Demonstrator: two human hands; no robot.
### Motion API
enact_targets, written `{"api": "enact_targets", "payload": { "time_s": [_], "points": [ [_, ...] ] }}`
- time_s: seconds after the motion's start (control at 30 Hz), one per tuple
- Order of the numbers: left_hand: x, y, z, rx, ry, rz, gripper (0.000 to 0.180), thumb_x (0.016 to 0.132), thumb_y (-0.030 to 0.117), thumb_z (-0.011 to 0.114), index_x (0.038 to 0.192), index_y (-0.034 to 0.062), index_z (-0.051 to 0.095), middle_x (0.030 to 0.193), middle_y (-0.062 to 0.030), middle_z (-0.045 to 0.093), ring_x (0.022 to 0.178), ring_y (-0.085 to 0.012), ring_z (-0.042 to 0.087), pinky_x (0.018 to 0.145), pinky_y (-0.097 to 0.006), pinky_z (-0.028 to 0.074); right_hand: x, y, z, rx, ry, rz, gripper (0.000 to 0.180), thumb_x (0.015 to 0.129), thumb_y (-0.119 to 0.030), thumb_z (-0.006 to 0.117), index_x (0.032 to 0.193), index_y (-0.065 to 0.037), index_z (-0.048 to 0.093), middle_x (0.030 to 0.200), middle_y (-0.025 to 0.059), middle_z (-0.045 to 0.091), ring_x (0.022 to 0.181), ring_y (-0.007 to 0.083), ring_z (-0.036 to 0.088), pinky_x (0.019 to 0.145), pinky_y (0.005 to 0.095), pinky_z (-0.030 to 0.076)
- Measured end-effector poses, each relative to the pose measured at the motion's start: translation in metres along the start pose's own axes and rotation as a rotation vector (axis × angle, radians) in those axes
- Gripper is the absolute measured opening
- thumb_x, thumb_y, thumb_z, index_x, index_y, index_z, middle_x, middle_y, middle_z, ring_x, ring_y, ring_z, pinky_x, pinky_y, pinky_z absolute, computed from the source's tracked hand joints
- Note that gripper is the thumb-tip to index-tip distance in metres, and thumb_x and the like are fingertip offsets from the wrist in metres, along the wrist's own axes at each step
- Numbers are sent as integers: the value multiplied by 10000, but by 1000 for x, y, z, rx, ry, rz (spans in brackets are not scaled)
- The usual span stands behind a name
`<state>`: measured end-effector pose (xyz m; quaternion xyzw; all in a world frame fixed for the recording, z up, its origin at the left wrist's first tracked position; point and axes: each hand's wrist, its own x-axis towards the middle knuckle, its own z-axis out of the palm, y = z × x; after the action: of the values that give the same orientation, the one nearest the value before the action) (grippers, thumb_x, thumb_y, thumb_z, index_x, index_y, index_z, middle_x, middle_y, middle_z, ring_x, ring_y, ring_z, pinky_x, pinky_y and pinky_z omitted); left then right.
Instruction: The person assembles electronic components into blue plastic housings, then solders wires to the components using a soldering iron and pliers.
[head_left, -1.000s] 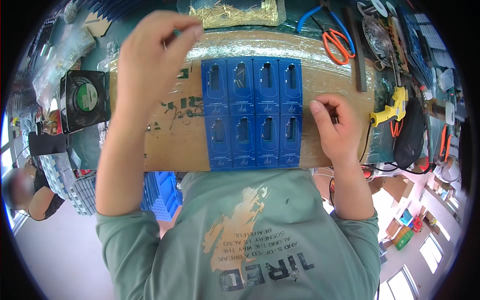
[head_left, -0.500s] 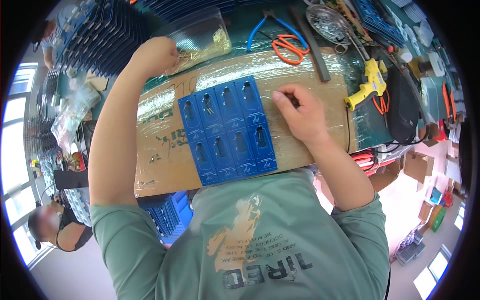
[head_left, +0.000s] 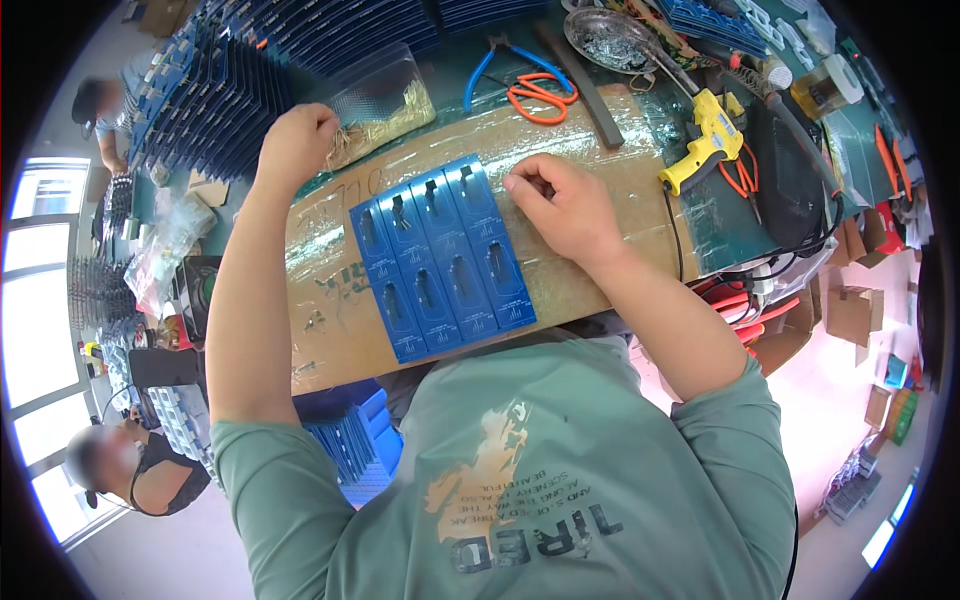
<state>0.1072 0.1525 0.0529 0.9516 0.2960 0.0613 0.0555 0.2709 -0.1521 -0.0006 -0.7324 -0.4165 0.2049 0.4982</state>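
Observation:
A blue circuit board panel (head_left: pixel 442 262), split into several slotted sections, lies on a tape-wrapped cardboard sheet (head_left: pixel 330 245) in front of me. Small metal pieces (head_left: pixel 402 214) show in one of its far slots. My left hand (head_left: pixel 298 148) is at the near left corner of a clear plastic tray (head_left: pixel 372 92) that holds many small brass-coloured parts (head_left: pixel 408 112). Its fingers are drawn together, and their tips hide whatever they pinch. Just right of the panel, my right hand (head_left: pixel 572 210) is curled with thumb and forefinger together; its contents are hidden.
Blue-handled pliers (head_left: pixel 490 72), orange-handled scissors (head_left: pixel 540 98) and a dark flat bar (head_left: pixel 585 90) lie beyond the panel. A yellow glue gun (head_left: pixel 708 140) and its cable are at right. Stacked blue boards (head_left: pixel 215 100) stand far left. Two people work at left.
The whole view has shifted as my head moved. My right hand is slightly closer to the panel's right edge. My left hand stays by the tray's corner.

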Motion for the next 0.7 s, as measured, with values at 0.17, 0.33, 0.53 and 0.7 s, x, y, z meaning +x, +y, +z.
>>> {"api": "enact_targets", "payload": {
  "time_s": [0.17,0.33,0.53,0.7],
  "points": [
    [-16,13,-2,-538,206,-282,215,920,209,638,978,19,722,855,-79,699,772,-213,645,718,-330,502,1,-1,2,-15,-18,-6,251,906,-296,653,967,-57,695,811,94,682,708,213,649,658,333,497],
    [-67,52,11,-1447,221,-404,161,937,158,662,959,1,692,802,7,635,714,-79,550,647,-234,448,1,4,5,11,18,3,155,914,-160,695,1003,-33,687,829,5,668,729,61,582,671,230,480],
    [-109,91,20,-1735,-11,-439,146,934,162,672,952,18,682,785,-1,628,709,-79,547,648,-232,438,-2,11,6,-55,61,-10,247,892,-262,684,1041,-64,691,959,106,705,900,280,673,810,373,512],
    [-115,90,19,-1397,-119,-349,136,922,153,682,966,26,701,785,17,618,720,-56,523,662,-213,427,-6,-10,5,-160,80,-61,253,893,-249,685,1075,-73,686,998,114,693,930,276,667,800,366,513]
  ]
}}
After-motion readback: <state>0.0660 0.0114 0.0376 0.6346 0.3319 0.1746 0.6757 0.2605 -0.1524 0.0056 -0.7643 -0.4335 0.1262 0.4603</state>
